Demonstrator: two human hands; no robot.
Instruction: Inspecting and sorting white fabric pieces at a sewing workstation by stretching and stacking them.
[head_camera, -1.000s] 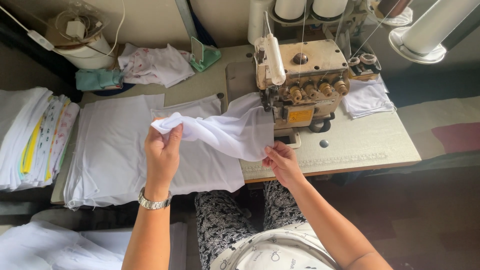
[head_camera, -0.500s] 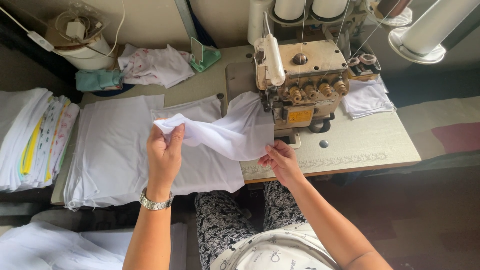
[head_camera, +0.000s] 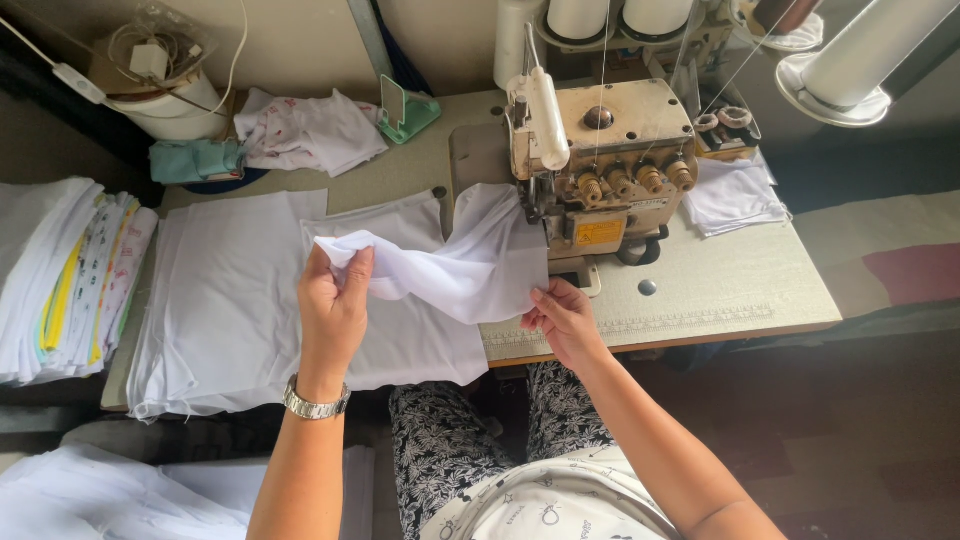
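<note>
Stacks first, far left: folded cloth (head_camera: 60, 280), white with some printed and yellow edges, piled beside the bench (head_camera: 720, 280). Behind it a white bucket (head_camera: 175, 105) with cables on top, then a teal bundle (head_camera: 195, 160) and a crumpled printed rag (head_camera: 310, 130) near a green clip stand (head_camera: 405, 110). Flat on the bench lies a pile of white panels (head_camera: 220, 300), edges hanging over the near side.

Left hand (head_camera: 335, 310) now, watch (head_camera: 315, 403) on the wrist, raised above those panels, fingers (head_camera: 355, 275) pinched tight on one end of a white fabric piece (head_camera: 460, 270). That piece sags across in mid-air, its far part running up against the front of the sewing machine (head_camera: 600, 170); whether it sits under the needle I cannot tell. Right hand (head_camera: 565, 320) at the bench's near edge, fingers (head_camera: 540, 300) closed on the fabric's lower corner, just below the machine.

Further right, thread cones (head_camera: 600, 15) stand behind the machine, a small folded white stack (head_camera: 735, 195) lies beside it, and a white lamp (head_camera: 850, 60) hangs over the corner. Below, the person's patterned trousers (head_camera: 450, 450) show.
</note>
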